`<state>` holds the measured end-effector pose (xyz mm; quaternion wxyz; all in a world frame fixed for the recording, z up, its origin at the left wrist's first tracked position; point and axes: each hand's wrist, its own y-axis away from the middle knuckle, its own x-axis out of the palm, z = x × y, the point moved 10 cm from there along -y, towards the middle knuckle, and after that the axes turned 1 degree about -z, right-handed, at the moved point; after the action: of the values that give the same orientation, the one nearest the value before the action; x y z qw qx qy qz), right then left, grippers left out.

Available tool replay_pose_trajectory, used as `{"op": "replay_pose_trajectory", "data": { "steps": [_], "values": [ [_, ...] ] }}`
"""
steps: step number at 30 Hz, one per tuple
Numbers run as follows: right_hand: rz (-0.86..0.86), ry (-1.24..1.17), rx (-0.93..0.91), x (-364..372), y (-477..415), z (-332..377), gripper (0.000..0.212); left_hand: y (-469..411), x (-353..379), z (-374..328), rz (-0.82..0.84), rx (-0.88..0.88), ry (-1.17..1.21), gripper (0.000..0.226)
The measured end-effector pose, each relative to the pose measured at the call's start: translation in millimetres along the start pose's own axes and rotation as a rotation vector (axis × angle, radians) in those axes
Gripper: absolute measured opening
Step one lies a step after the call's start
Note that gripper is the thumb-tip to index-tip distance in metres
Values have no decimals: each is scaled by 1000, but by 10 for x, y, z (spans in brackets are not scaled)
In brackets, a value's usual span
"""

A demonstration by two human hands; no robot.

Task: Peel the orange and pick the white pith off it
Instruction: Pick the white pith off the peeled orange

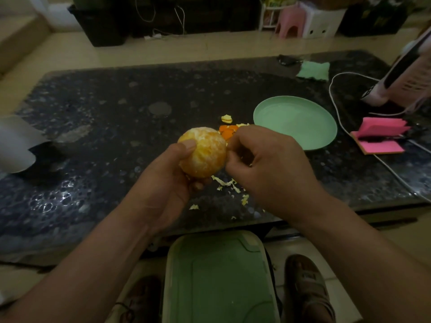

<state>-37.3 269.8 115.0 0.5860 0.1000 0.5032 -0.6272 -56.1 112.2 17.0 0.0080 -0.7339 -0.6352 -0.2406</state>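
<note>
Yellowish orange (pixel 202 153) clamped in left hand (pixel 163 183) grip; right hand (pixel 268 164) pinches its right side.

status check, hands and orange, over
Left hand grips peeled orange. Right hand pinches at its right side. Peel scraps on table, nothing in the way.

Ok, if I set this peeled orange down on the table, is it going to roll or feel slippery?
Probably rolls: the orange looks nearly round and the dark table looks smooth and glossy. Likely a bit slippery and soft too, since its skin is off, so the left hand cupping it should hold gently.
</note>
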Motion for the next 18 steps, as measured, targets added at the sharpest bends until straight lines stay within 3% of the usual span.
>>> {"op": "replay_pose_trajectory", "data": {
  "steps": [5, 13, 18],
  "values": [
    [-26, -210, 113, -37, 0, -140, 10, 52, 106, -35, 93, -11, 129, 57],
    [55, -321, 169, 58, 16, -125, 7, 46, 100, -73, 153, -23, 220, 63],
    [53, -211, 105, 57, 15, -63, 10, 60, 109, -81, 146, -12, 202, 62]
  ]
}}
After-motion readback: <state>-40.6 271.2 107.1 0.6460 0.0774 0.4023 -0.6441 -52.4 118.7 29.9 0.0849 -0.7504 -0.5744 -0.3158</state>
